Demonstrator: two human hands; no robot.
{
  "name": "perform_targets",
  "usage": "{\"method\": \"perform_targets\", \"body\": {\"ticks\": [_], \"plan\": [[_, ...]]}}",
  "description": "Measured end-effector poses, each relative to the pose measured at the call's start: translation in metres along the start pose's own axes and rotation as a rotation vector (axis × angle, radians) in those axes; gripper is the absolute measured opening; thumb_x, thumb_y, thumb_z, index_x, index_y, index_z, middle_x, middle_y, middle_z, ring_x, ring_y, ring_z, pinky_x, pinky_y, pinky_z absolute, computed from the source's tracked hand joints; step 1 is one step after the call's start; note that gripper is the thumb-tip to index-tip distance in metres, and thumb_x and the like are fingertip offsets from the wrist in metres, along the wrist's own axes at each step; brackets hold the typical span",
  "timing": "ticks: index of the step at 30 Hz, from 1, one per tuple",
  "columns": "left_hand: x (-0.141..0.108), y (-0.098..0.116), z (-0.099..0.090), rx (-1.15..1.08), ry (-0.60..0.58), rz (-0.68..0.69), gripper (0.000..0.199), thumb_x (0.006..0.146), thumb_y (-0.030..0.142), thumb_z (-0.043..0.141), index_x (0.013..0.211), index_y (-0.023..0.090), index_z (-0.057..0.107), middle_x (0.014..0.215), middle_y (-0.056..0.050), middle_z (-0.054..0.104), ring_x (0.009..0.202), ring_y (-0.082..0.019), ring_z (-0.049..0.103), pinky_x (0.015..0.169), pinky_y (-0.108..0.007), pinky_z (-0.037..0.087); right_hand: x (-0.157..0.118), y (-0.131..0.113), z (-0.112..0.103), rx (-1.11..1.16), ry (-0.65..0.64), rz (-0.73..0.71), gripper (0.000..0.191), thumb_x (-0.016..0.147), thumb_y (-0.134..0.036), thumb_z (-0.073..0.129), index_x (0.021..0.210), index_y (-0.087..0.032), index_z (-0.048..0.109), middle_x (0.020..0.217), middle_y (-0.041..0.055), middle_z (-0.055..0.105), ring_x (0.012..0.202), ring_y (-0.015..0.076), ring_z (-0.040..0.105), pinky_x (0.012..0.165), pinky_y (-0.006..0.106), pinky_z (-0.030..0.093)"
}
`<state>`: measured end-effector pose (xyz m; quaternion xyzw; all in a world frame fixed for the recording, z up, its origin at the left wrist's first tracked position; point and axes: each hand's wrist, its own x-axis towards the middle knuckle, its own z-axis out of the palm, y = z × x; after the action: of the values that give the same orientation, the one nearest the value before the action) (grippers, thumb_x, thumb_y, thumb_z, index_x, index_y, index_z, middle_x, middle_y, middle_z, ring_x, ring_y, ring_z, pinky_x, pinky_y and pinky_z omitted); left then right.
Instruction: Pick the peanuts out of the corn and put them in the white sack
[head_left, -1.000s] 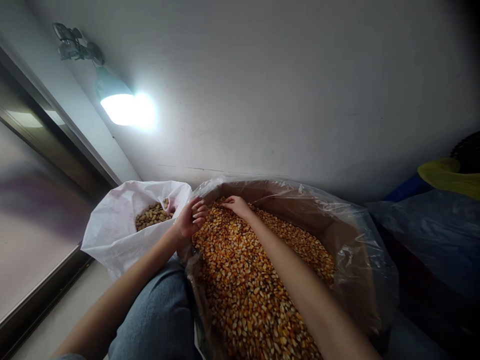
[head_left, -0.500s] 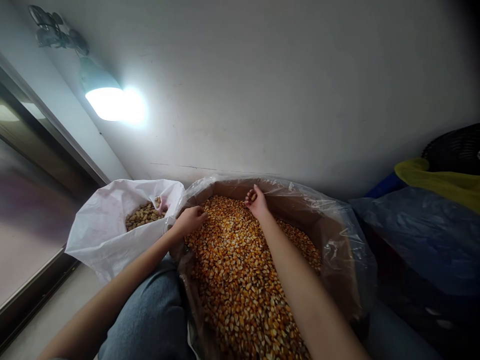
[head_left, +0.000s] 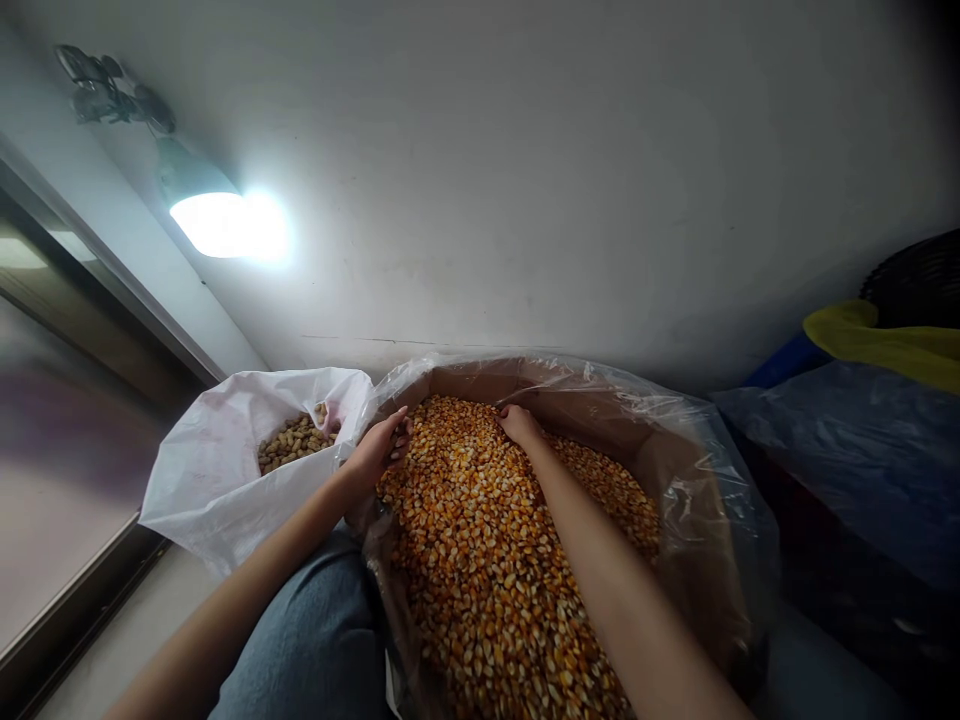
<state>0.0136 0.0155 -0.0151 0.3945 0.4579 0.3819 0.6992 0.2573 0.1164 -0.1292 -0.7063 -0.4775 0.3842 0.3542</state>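
Note:
Dried corn kernels (head_left: 480, 540) fill a large box lined with a clear plastic bag (head_left: 694, 500). At the far left edge of the corn, my left hand (head_left: 381, 450) is held with its fingers curled in; what lies inside them is too small to make out. My right hand (head_left: 520, 425) reaches to the back of the box, its closed fingertips down at the kernels. Whatever those fingertips hold is hidden. Left of the box, a white sack (head_left: 202, 450) stands with its mouth folded wide around unshelled peanuts (head_left: 296, 442).
Behind the box rises a pale wall (head_left: 525, 200), with a lit bulb (head_left: 217, 222) clipped at upper left. A glass door frame (head_left: 82, 590) runs along the left. Blue plastic (head_left: 862, 450) and a yellow cloth (head_left: 877, 340) lie at right. My knee (head_left: 307, 640) presses near the box.
My right hand has turned over, its fingers going from raised and curled to down at the corn. My left hand has rolled so its curled fingers show. The view has shifted slightly.

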Motion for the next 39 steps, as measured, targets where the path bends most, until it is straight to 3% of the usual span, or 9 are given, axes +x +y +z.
{"method": "perform_targets", "body": {"ticks": [5, 10, 13, 20, 25, 29, 33, 39], "plan": [[0.001, -0.001, -0.003, -0.024, 0.023, -0.012, 0.032, 0.070, 0.047, 0.051, 0.065, 0.017, 0.043, 0.048, 0.008, 0.025, 0.035, -0.003, 0.021, 0.031, -0.015, 0.016, 0.000, 0.003, -0.009, 0.273, -0.035, -0.063, 0.020, 0.065, -0.037, 0.054, 0.064, -0.017, 0.054, 0.054, -0.0008, 0.052, 0.054, 0.0123, 0.050, 0.051, 0.022, 0.037], [0.002, -0.003, -0.008, -0.062, 0.038, -0.009, 0.030, 0.070, 0.046, 0.051, 0.065, 0.017, 0.044, 0.047, 0.008, 0.025, 0.034, -0.003, 0.023, 0.030, -0.016, 0.016, -0.002, -0.001, -0.019, 0.525, 0.013, -0.059, 0.022, 0.074, -0.034, 0.033, 0.074, -0.018, 0.049, 0.065, 0.0020, 0.057, 0.054, 0.0100, 0.050, 0.051, 0.022, 0.042], [0.001, -0.003, -0.008, -0.082, 0.049, -0.008, 0.028, 0.070, 0.043, 0.052, 0.065, 0.017, 0.045, 0.047, 0.008, 0.026, 0.034, -0.003, 0.023, 0.030, -0.015, 0.016, -0.004, 0.001, -0.019, 0.567, 0.053, -0.003, 0.027, 0.076, -0.034, 0.027, 0.074, -0.018, 0.048, 0.060, 0.0026, 0.055, 0.050, 0.0104, 0.049, 0.047, 0.022, 0.041], [-0.001, -0.002, -0.007, -0.098, 0.056, -0.038, 0.027, 0.070, 0.041, 0.052, 0.064, 0.016, 0.044, 0.047, 0.008, 0.027, 0.034, -0.003, 0.024, 0.029, -0.015, 0.017, 0.002, 0.011, -0.008, 0.366, 0.093, 0.161, 0.022, 0.070, -0.033, 0.042, 0.067, -0.015, 0.055, 0.042, -0.0023, 0.041, 0.034, 0.0086, 0.035, 0.032, 0.021, 0.027], [0.001, -0.003, -0.008, -0.107, 0.032, -0.040, 0.028, 0.070, 0.042, 0.053, 0.065, 0.016, 0.044, 0.048, 0.008, 0.026, 0.034, -0.003, 0.024, 0.030, -0.015, 0.017, 0.013, 0.015, -0.005, 0.167, 0.085, 0.163, 0.027, 0.071, -0.036, 0.046, 0.075, -0.014, 0.062, 0.042, 0.0011, 0.048, 0.041, 0.0133, 0.047, 0.038, 0.023, 0.033], [0.002, -0.003, -0.008, -0.107, 0.031, -0.046, 0.027, 0.070, 0.041, 0.053, 0.066, 0.016, 0.043, 0.048, 0.008, 0.025, 0.034, -0.003, 0.023, 0.030, -0.015, 0.017, 0.019, 0.017, -0.004, 0.049, 0.041, 0.128, 0.017, 0.064, -0.030, 0.058, 0.074, -0.017, 0.064, 0.049, 0.0037, 0.056, 0.056, 0.0170, 0.056, 0.049, 0.024, 0.038], [0.003, -0.003, -0.008, -0.108, 0.038, -0.049, 0.027, 0.071, 0.041, 0.052, 0.066, 0.016, 0.044, 0.047, 0.008, 0.026, 0.034, -0.003, 0.023, 0.029, -0.015, 0.016, 0.020, 0.015, 0.000, 0.034, -0.009, 0.097, 0.015, 0.060, -0.026, 0.062, 0.072, -0.017, 0.064, 0.052, 0.0034, 0.057, 0.060, 0.0179, 0.058, 0.054, 0.024, 0.039], [0.002, -0.002, -0.010, -0.158, 0.035, -0.056, 0.025, 0.071, 0.038, 0.053, 0.065, 0.016, 0.043, 0.046, 0.008, 0.026, 0.033, -0.002, 0.024, 0.029, -0.015, 0.016, 0.014, 0.004, -0.004, 0.134, -0.091, 0.060, 0.017, 0.070, -0.030, 0.050, 0.069, -0.014, 0.058, 0.040, -0.0028, 0.041, 0.037, 0.0088, 0.040, 0.040, 0.022, 0.034]]}}
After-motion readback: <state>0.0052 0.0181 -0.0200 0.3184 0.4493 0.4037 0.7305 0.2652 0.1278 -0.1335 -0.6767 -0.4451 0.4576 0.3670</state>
